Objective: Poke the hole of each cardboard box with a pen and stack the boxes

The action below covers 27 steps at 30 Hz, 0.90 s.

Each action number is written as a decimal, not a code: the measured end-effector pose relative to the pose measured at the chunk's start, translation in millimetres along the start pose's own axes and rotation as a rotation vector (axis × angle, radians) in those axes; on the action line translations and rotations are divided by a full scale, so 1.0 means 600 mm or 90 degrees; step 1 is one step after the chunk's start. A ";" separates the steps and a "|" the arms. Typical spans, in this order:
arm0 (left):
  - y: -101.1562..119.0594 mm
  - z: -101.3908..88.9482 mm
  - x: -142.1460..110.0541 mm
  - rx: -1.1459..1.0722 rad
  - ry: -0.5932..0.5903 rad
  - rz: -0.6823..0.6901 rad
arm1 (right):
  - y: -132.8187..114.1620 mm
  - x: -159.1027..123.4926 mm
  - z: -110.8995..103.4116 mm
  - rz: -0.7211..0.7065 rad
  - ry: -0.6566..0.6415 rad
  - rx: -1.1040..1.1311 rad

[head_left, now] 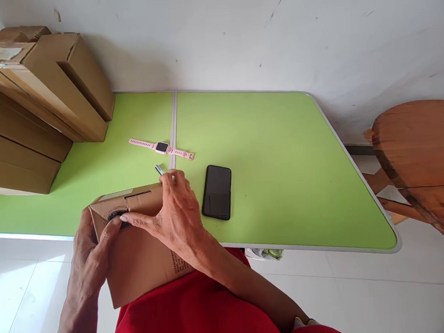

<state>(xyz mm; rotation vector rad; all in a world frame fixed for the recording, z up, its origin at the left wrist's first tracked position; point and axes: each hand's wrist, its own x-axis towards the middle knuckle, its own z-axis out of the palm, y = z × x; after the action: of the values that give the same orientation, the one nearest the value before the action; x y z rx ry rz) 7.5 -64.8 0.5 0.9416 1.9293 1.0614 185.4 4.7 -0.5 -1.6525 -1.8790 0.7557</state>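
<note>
A brown cardboard box [141, 256] is tilted against my body at the table's front edge. Its near face bears a dark round patch [117, 215] ringed by scribbled lines, a slot above it and small printing lower right. My left hand [88, 253] grips the box's left side, its thumb on the dark patch. Across the top right edge lies my right hand [176, 212], fingers curled over and thumb stretched to the same patch, touching the left thumb. A slim pen-like stick [158, 169] pokes out beyond my right fingers; whether they hold it I cannot tell.
On the green table [280, 169] lie a pink-strapped smartwatch [162, 147] and a black phone [217, 192], right of my hand. Several cardboard boxes [51, 85] stand at the left against the white wall. A wooden stool [418, 155] is beyond the right edge.
</note>
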 end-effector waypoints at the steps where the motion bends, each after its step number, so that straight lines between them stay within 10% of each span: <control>1: 0.011 0.002 -0.006 0.020 0.002 0.000 | -0.002 -0.004 -0.004 -0.012 0.013 -0.008; 6: 0.030 0.012 -0.029 0.109 0.041 0.006 | -0.009 -0.016 -0.009 -0.048 0.015 -0.032; 11: -0.032 -0.013 -0.004 0.019 0.043 0.011 | 0.038 0.000 -0.019 -0.175 0.001 0.070; 16: -0.082 -0.047 0.020 -0.164 0.078 -0.105 | 0.095 0.040 -0.039 0.021 -0.149 -0.105; 27: -0.109 -0.034 -0.001 -0.264 -0.182 -0.077 | 0.130 0.053 -0.010 0.084 -0.231 -0.124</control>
<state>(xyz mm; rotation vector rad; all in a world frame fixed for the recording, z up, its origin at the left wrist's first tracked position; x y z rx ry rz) -26.1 -98.2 -49.4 0.6903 1.4400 1.1307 240.5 44.6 -50.9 -1.8754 -2.1640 1.0111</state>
